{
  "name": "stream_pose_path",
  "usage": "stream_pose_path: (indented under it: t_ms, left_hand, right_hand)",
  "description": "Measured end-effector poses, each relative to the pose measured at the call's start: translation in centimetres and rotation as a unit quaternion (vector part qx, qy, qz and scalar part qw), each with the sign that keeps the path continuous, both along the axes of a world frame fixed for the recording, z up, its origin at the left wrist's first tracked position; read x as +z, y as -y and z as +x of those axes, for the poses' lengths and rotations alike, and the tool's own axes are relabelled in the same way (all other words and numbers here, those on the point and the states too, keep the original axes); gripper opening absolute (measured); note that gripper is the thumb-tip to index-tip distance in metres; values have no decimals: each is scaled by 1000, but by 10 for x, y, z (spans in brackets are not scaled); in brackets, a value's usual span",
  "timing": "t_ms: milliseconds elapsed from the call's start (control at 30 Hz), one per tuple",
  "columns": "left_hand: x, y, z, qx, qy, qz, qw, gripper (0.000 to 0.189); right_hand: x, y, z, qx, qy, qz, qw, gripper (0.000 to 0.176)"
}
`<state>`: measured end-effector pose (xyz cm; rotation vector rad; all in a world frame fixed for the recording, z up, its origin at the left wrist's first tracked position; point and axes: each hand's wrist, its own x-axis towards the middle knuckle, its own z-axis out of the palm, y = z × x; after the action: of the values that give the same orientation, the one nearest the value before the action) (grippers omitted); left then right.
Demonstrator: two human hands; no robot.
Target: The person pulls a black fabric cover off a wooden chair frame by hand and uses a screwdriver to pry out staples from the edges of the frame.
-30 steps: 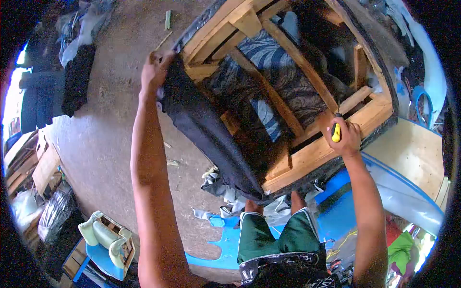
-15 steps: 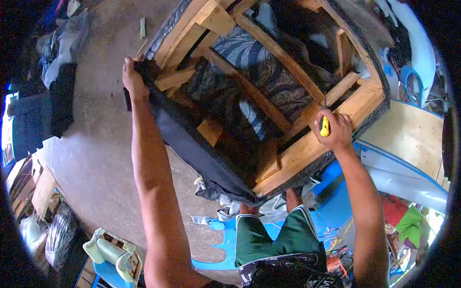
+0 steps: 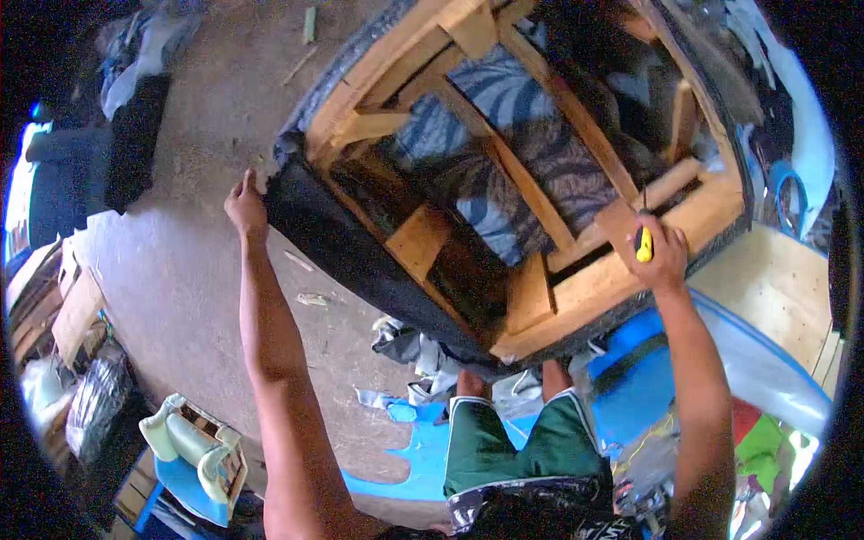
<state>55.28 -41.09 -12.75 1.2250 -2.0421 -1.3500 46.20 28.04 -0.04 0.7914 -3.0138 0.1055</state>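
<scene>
A wooden furniture frame (image 3: 517, 162) with crossbars stands tilted before me, dark fabric round its outside. Patterned cloth (image 3: 504, 117) shows between its bars. My left hand (image 3: 246, 207) is closed at the frame's left side, its fingertips pinching the edge of the black fabric (image 3: 337, 238). My right hand (image 3: 661, 256) is wrapped round a yellow and black handled tool (image 3: 643, 245), whose thin dark shaft points up, and it rests by the frame's lower right rail (image 3: 621, 281).
A small cushioned chair piece (image 3: 193, 454) lies at the lower left, near wood scraps (image 3: 76, 310) and plastic bags. Blue sheet material (image 3: 423, 459) lies around my legs. A light wooden panel (image 3: 765, 297) is at the right. Dark upholstery (image 3: 76, 180) stands at the left.
The black fabric is pulled outward from the frame's left side and the inner left rail shows more. My left hand is lower in view; the frame and my right hand appear farther right.
</scene>
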Motion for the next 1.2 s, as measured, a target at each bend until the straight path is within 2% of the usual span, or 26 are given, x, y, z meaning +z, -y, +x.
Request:
stream_pose_path:
  t_ms: [33,67,100,133,167,233,267,300,333,367,500,567,600,633,700,733,767,800,833,900,967,1000,1033,1133,1167,1200]
  left_hand:
    - [20,3,-2,7,-1,-5,1000,41]
    - [34,3,-3,27,19,49,998,42]
    - [37,4,-6,45,37,102,993,44]
    - [21,32,-6,-4,66,100,993,57]
    - [19,31,-12,-4,64,98,993,57]
    - [20,33,-23,-155,227,-75,959,70]
    - [21,32,-30,-228,303,-160,911,80]
    - [34,17,-45,-229,302,-163,911,80]
    - [44,-1,-59,-326,230,-310,863,81]
    - [46,-14,-67,-412,149,-443,782,82]
    - [18,-38,-78,-445,150,-479,742,83]
    - [5,-41,-70,-267,114,-276,916,74]
    - [17,-47,-71,-246,181,-228,924,59]
    - [29,-52,-76,-249,183,-226,924,59]
    - [50,-60,-83,-251,351,-228,873,45]
    - [35,-52,-81,-234,270,-221,907,37]
    - [20,-46,-80,-235,269,-223,907,37]
    - [9,-43,-83,-200,137,-140,960,38]
    - [-1,-38,-86,-159,-2,-52,986,38]
    - [-15,-38,-89,-157,-1,-46,986,44]
    - [-42,-27,-87,-244,46,-201,948,50]
    - [-32,-39,-83,-272,89,-333,899,45]
    - [-19,-47,-83,-272,88,-334,898,45]
    - [6,-71,-85,-193,54,-186,962,32]
    - [0,-68,-87,-194,54,-184,962,32]
    - [-9,-64,-93,-164,-2,-83,983,32]
  right_hand:
    - [-3,-3,3,-8,6,16,1000,33]
    - [-1,1,4,8,-13,-20,1000,34]
    - [1,2,7,5,-8,-20,1000,34]
    - [3,4,7,-4,5,-9,1000,33]
    - [5,5,5,-10,17,2,1000,33]
    - [0,1,4,2,-1,-9,1000,32]
    - [-1,-1,5,11,-16,-16,1000,32]
    - [-1,-1,4,9,-18,-18,1000,32]
    - [-1,-1,4,4,-15,-4,1000,31]
    - [0,-1,5,-2,-10,11,1000,30]
    - [5,7,3,10,-25,-46,999,26]
    - [2,5,2,5,-33,-38,999,26]
    - [1,4,1,13,-46,-57,997,26]
    - [0,4,2,12,-43,-55,997,26]
    - [0,5,1,12,-37,-48,998,27]
    - [2,6,1,10,-39,-49,998,27]
    - [4,7,2,8,-34,-43,998,28]
    - [5,8,2,6,-29,-37,999,29]
    - [4,7,1,6,-32,-38,999,29]
    - [-1,3,2,12,-47,-31,998,31]
    - [-1,2,3,14,-46,-33,998,31]
    - [-1,3,3,15,-46,-37,998,32]
    - [-1,3,2,15,-47,-39,998,32]
    - [-1,4,3,15,-46,-48,998,31]
    - [0,5,3,16,-42,-51,998,31]
    - [0,4,2,17,-40,-54,998,30]
